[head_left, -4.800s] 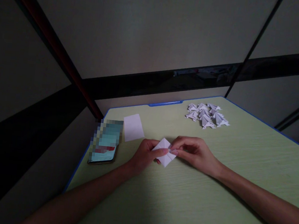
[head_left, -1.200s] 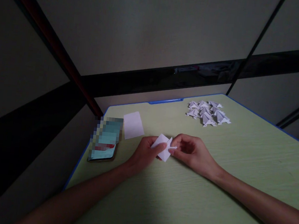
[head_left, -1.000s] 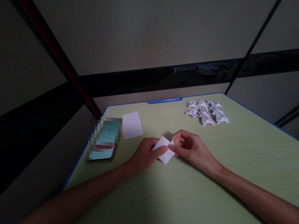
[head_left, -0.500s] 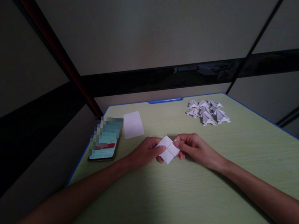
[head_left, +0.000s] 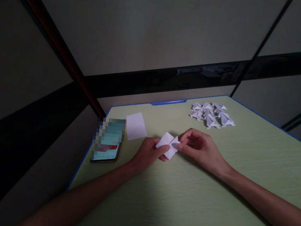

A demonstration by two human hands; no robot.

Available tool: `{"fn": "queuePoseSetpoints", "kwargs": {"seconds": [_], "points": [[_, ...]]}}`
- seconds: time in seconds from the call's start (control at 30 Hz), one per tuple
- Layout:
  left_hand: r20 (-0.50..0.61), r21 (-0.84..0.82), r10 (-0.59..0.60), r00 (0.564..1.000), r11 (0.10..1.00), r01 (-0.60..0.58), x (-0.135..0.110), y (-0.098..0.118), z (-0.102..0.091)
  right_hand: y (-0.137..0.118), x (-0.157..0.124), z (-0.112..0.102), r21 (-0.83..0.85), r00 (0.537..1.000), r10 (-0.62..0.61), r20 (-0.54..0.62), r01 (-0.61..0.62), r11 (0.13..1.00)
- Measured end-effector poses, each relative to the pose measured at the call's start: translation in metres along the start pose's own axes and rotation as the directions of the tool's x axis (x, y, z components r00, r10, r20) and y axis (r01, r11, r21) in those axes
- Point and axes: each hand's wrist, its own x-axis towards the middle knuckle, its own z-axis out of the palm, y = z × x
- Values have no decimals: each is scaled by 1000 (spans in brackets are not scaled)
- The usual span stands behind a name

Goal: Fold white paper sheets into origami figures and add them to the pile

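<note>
A small white folded paper point(head_left: 166, 140), roughly diamond-shaped with crease lines, is held between both hands above the table. My left hand point(head_left: 149, 153) pinches its left side, thumb flat on top and fingers underneath. At the right corner, my right hand point(head_left: 199, 144) has a flap between thumb and forefinger, and that flap stands raised from the rest. The underside of the folded paper and some fingertips are hidden.
The pale green table point(head_left: 211, 197) has a blue edge. To the left lie a phone point(head_left: 106, 151) with its screen lit and a flat white sheet of paper point(head_left: 136, 126). Several folded paper figures point(head_left: 211, 115) are grouped at the back right. Wall panels point(head_left: 157, 39) rise behind.
The right corner flap, flat before, is now lifted by my right hand. My right hand has turned and its fingers have risen slightly. My left hand keeps its grip. The view has shifted a little.
</note>
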Motion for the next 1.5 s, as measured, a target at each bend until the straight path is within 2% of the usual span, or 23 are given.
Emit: {"fn": "queuePoseSetpoints", "kwargs": {"seconds": [0.2,0.37,0.5,0.63,0.77,0.87,1.0,1.13,1.3,1.5], "points": [[-19,-14,27,999,1000,-27,0,-2,1,4,-1,5,-14,997,62,40,-62,998],[-59,62,34,998,998,-30,-2,0,2,1,-1,7,-23,998,42,50,-41,999],[-58,55,29,998,998,-26,-4,2,3,2,-2,6,-52,999,-24,29,25,998],[-54,5,22,998,1000,-22,-4,2,3,4,-3,6,-85,987,-159,-3,158,984],[-66,-30,2,998,1000,-4,-3,3,3,4,-4,5,-171,952,-305,-21,297,939],[-48,-68,1,999,998,-5,-3,3,3,2,-6,3,-298,910,-414,-10,392,870],[-46,-119,10,999,993,-16,-4,0,3,1,-7,-2,-424,815,-570,104,555,716],[-25,-188,-13,1000,982,8,-3,-3,3,3,-6,-8,-420,750,-617,238,652,631],[56,-261,-53,997,963,65,1,-6,-1,6,-5,-10,-430,740,-606,291,667,609],[205,-170,-87,975,978,123,1,-4,-4,8,-5,-11,-427,750,-584,309,659,620]]}}
